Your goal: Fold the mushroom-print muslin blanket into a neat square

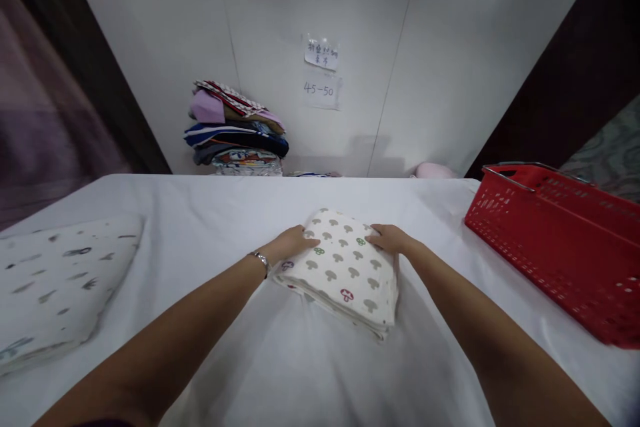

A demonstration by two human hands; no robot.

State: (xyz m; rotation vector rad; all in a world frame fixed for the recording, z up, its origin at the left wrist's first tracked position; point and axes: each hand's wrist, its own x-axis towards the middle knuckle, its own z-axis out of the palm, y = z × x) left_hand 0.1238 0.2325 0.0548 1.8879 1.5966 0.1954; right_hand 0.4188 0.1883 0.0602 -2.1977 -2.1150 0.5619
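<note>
A folded white cloth with a mushroom print (345, 270) lies in the middle of the white-covered table (300, 360). My left hand (293, 243) rests on the cloth's left far edge, fingers flat and together; a watch sits on that wrist. My right hand (390, 238) lies on the cloth's right far corner, fingers curled down over the edge. Both hands press on the cloth; neither lifts it.
A red plastic basket (560, 240) with a metal handle stands at the right. A folded white patterned cloth (60, 280) lies at the left. A stack of folded clothes (235, 130) sits by the far wall under two paper notes (321, 73).
</note>
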